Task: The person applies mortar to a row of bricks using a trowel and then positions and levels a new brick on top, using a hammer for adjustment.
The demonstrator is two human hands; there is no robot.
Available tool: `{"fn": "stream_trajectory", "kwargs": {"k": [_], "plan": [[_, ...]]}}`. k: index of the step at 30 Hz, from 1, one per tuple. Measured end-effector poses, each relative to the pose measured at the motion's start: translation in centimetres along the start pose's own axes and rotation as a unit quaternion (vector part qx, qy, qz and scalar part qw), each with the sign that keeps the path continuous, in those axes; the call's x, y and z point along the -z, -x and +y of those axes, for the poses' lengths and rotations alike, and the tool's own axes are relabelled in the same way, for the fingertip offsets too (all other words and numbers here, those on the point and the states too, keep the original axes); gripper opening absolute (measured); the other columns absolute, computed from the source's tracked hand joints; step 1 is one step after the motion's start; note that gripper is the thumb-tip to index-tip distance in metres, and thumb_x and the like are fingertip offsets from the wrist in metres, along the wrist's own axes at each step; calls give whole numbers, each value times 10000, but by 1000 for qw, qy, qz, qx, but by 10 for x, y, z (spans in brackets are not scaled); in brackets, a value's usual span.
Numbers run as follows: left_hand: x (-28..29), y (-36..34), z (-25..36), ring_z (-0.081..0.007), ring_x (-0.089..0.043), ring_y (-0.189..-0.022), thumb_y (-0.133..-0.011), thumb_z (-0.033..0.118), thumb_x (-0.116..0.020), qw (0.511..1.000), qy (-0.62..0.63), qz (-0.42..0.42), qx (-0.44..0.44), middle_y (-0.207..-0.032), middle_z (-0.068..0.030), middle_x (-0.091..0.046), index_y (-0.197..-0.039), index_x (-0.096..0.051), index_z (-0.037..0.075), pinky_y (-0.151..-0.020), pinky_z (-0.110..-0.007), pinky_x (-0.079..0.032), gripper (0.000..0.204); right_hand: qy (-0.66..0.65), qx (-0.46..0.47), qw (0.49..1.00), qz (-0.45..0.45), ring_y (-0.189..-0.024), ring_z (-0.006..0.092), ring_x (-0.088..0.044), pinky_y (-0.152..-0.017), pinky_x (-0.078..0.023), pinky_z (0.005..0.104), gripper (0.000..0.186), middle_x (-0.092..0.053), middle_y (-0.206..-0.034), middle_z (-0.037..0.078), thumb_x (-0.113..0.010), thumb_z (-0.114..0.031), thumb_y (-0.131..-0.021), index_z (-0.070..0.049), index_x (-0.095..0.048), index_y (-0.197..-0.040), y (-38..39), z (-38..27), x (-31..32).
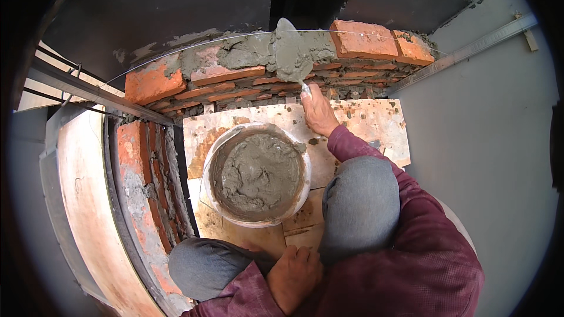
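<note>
My right hand (319, 111) is closed round the handle of a pointed trowel (286, 38). The mortar-smeared blade lies over the wet grey mortar (249, 50) on top of the brick wall, its tip pointing away from me. My left hand (295, 277) rests between my knees with its fingers curled in; nothing shows in it. Before my knees stands a round white bucket (307, 170) of grey mortar (255, 173). Right of the trowel, two orange bricks (364, 40) sit on the top course, and another brick (154, 82) sits at the left end.
A thin string (220, 39) runs along the top course. Metal straightedges (464, 53) flank the wall at both ends. The bucket stands on stained boards (376, 117). A brick pier (138, 170) rises at my left, and a grey wall (487, 141) at my right.
</note>
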State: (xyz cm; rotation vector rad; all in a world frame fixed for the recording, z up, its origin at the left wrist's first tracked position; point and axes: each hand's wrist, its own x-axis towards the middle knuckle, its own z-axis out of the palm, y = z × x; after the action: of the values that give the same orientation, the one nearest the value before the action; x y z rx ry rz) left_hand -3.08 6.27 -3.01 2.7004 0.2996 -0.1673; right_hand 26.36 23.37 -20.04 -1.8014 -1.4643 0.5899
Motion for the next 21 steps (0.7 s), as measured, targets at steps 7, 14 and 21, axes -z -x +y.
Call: {"fn": "stream_trajectory", "kwargs": {"k": [7, 14, 21], "plan": [[9, 3, 0, -174, -548, -843, -834, 200, -582, 999, -28, 20, -17, -842, -9, -567, -797, -657, 142, -746, -334, -418, 102, 76, -61, 985, -145, -734, 492, -605, -692, -454, 525, 346, -610, -787, 309, -473, -321, -1019, 15, -500, -1098, 94, 12, 63], [2, 2, 12, -187, -543, -840, -795, 198, -599, 1000, 17, 10, 21, -796, -19, -562, -733, -675, 109, -746, -330, -416, 132, 303, 236, 866, -320, -617, 355, -612, -605, -495, 472, 225, -574, -704, 180, -581, -229, -945, -48, -492, -1046, 39, -96, 146], [4, 15, 25, -191, -546, -847, -766, 177, -598, 999, 18, 39, -16, -813, -31, -580, -741, -685, 100, -748, -325, -419, 118, 513, 313, 653, -461, -770, 312, -677, -690, -575, 390, 223, -650, -805, 159, -494, -129, -964, 67, -563, -1047, 30, -185, 60]]}}
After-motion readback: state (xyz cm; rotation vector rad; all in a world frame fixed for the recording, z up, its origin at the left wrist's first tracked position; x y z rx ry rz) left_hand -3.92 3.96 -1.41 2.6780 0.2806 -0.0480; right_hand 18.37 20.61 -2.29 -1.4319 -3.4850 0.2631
